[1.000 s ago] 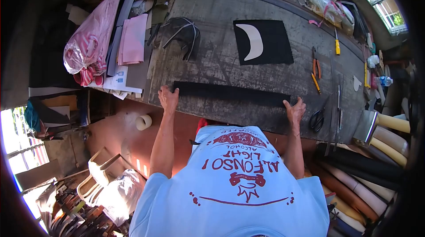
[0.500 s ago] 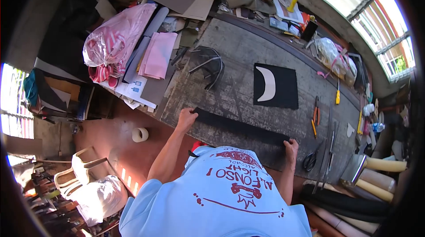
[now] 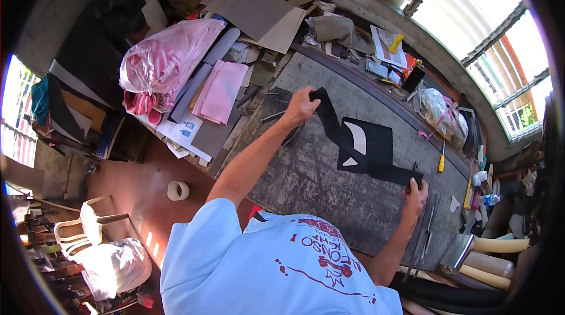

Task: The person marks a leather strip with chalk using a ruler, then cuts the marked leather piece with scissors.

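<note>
A long black strip of fabric-like material is stretched between my two hands above the workbench. My left hand pinches its far-left end, raised over the bench. At the other end, my right hand closes on the strip near the bench's right side. The strip sags and bends in the middle, crossing in front of a black square sheet. On that sheet lies a white crescent-shaped piece, partly covered by the strip. Dark thin scraps lie behind my left wrist.
A pink plastic-wrapped bundle and folded pink sheets sit at the left. Along the back edge are a yellow-handled screwdriver and a clear plastic bag. Rolls of material stand at right; a tape roll is on the floor.
Both hands have lifted the black strip from the bench's near edge and carried it away from me and rightward. It now bends over the black sheet and crescent instead of lying straight.
</note>
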### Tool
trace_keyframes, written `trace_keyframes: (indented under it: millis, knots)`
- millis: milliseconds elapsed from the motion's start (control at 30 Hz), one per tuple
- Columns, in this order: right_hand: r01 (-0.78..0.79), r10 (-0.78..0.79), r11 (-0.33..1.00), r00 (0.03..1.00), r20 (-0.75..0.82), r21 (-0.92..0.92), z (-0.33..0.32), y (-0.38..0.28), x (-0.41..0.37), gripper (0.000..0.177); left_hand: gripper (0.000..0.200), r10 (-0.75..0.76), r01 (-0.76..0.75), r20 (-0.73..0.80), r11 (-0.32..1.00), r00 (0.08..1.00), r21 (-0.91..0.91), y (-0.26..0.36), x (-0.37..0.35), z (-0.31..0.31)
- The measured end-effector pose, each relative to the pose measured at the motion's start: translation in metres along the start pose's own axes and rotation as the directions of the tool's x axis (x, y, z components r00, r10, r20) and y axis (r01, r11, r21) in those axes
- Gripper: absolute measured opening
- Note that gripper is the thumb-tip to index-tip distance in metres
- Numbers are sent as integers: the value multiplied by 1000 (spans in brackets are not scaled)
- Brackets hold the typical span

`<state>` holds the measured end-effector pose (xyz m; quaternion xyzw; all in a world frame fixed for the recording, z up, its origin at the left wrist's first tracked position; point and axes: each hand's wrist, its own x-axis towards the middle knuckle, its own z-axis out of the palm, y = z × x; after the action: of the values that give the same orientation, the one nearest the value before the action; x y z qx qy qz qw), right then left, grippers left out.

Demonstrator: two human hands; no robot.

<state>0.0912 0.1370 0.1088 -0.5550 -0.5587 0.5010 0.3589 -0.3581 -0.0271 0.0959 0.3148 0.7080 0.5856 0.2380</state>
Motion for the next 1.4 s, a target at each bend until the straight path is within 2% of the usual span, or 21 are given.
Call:
trace_keyframes:
  millis: [33, 67, 133, 200, 267, 300, 400, 467, 500, 567, 600, 667, 767, 867, 967, 1067, 1167, 1200, 1300, 1367, 1400]
  knots:
    - [60, -60, 998, 998, 24, 13, 23, -29, 0, 27, 27, 48, -47, -10, 998, 999, 47, -14, 14, 13]
    - [117, -118, 993, 992, 48, 26, 53, -60, -8, 29, 29, 134, -114, -102, 976, 986, 183, -25, 19, 25]
    - [199, -216, 976, 945, 247, 90, 105, -96, -25, 45, 33, 327, -188, -246, 869, 912, 458, -41, 20, 41]
    - [304, -370, 928, 827, 423, 217, 144, -93, -53, 63, 36, 342, -218, -221, 869, 913, 444, -28, -17, 34]
    - [478, -442, 876, 754, 486, 55, 165, -66, -79, 57, 36, 352, -260, -164, 873, 922, 412, -35, -65, 19]
    - [483, -362, 872, 746, 559, -81, 168, -44, -90, 54, 35, 358, -290, -117, 877, 927, 384, -44, -92, 7]
    - [539, -77, 734, 670, 739, -412, 155, 40, -118, 45, 29, 277, -175, -134, 844, 951, 506, -85, -186, -29]
    - [605, -85, 692, 610, 787, -394, 137, 116, -132, 47, 26, 219, -82, -157, 794, 963, 603, -131, -254, -51]
    - [648, -114, 653, 595, 795, -392, 128, 131, -142, 47, 24, 170, -29, -166, 777, 971, 629, -145, -288, -61]
    - [725, -166, 573, 559, 812, -382, 116, 152, -162, 46, 21, -92, 209, -229, 798, 969, 565, -148, -348, -68]
    - [726, -124, 576, 531, 838, -375, 112, 155, -165, 47, 21, -208, 297, -221, 788, 953, 540, -149, -369, -67]
    - [722, -114, 558, 554, 824, -408, 113, 154, -170, 49, 22, -434, 480, -212, 730, 876, 487, -153, -412, -67]
    - [753, -134, 508, 549, 825, -418, 122, 138, -176, 43, 30, -635, 491, -46, 546, 771, 679, -208, -481, -66]
    - [786, -148, 466, 522, 840, -406, 134, 132, -167, 33, 34, -656, 598, -188, 482, 730, 640, -237, -558, -66]
    - [740, -75, 514, 541, 837, -433, 142, 138, -146, 29, 35, -728, 766, -337, 395, 598, 507, -223, -607, -72]
    - [673, -18, 619, 526, 850, -404, 144, 153, -121, 26, 44, -832, 900, -364, 327, 419, 287, -207, -637, -81]
    - [655, -66, 625, 585, 808, -423, 147, 150, -130, 23, 41, -816, 893, -372, 365, 443, 263, -263, -687, -95]
    - [701, -136, 584, 582, 802, -409, 147, 156, -132, 23, 42, -808, 884, -366, 387, 462, 261, -280, -692, -101]
    - [644, -143, 597, 672, 727, -478, 146, 165, -145, 21, 42, -775, 857, -366, 454, 515, 245, -317, -704, -130]
    - [728, -274, 389, 676, 684, -564, 142, 190, -150, 16, 41, -743, 837, -386, 496, 547, 231, -331, -696, -157]
    - [667, -205, 438, 727, 656, -603, 135, 202, -163, 15, 39, -729, 835, -412, 515, 546, 193, -326, -694, -176]
